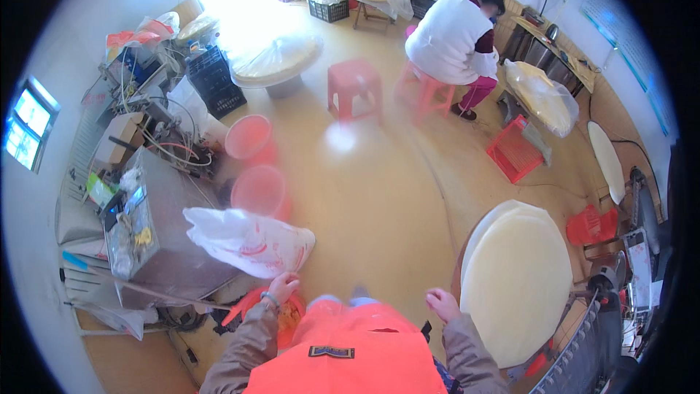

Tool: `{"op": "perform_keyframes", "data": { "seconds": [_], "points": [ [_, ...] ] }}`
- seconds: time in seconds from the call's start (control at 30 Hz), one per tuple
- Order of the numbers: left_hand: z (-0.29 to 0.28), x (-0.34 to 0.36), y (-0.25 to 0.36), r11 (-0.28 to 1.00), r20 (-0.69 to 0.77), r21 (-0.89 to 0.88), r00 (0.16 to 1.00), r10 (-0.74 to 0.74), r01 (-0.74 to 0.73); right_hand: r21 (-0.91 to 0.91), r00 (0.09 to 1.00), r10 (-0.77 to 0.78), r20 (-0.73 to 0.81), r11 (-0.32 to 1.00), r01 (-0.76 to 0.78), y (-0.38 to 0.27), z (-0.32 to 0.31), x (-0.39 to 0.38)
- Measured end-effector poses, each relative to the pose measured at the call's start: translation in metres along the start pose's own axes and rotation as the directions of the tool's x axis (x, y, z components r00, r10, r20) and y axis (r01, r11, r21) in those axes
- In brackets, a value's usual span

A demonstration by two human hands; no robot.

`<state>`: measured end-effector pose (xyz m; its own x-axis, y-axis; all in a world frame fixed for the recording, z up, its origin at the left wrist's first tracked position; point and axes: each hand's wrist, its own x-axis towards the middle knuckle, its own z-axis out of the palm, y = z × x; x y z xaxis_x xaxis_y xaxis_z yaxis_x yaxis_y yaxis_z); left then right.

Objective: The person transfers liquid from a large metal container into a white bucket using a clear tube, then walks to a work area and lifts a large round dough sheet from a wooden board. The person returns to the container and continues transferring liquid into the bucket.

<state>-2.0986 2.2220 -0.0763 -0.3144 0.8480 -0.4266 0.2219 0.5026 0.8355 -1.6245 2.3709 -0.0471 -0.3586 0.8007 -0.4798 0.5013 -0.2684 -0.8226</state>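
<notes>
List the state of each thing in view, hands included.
Left hand: at white bag's lower edge; grip unclear
Right hand: loosely curled, nothing visibly held
White bag: crumpled; closure unclear
Pale round sheets by right hand: stacked, uncovered
Upper-left pale disc: plastic-covered
Two pink buckets: open-topped
Middle pink stool: upright, unoccupied
Right pink stool: occupied by seated person

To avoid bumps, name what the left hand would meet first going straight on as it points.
Probably the white plastic bag just beyond the left hand, though depth is hard to judge.
</notes>
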Motion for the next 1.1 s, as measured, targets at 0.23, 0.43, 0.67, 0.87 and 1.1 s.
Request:
{"op": "perform_keyframes", "data": {
  "seconds": [0.23,0.43,0.67,0.87,1.1],
  "points": [
    [-0.101,0.1,0.043,0.899,-0.054,-0.323,0.943,-0.329,0.296,-0.034,0.982,-0.183,0.039,0.982,0.184,-0.189,0.019,0.233],
    [-0.19,0.311,0.082,0.916,-0.035,-0.241,0.94,-0.339,0.321,0.078,0.994,0.013,-0.104,0.997,-0.005,-0.26,0.01,0.34],
    [-0.247,0.59,0.211,0.968,-0.012,0.1,0.972,0.234,-0.231,0.153,0.944,0.285,-0.163,0.953,-0.261,-0.307,0.014,0.438],
    [-0.333,0.751,0.251,0.732,0.102,0.602,0.939,0.328,-0.32,0.207,0.942,0.317,-0.113,0.935,-0.289,-0.39,0.023,0.616],
    [-0.445,0.789,0.149,0.89,0.021,0.442,0.99,-0.136,0.112,0.016,0.996,0.043,0.076,0.999,-0.045,-0.542,0.06,0.9]
  ]
}}
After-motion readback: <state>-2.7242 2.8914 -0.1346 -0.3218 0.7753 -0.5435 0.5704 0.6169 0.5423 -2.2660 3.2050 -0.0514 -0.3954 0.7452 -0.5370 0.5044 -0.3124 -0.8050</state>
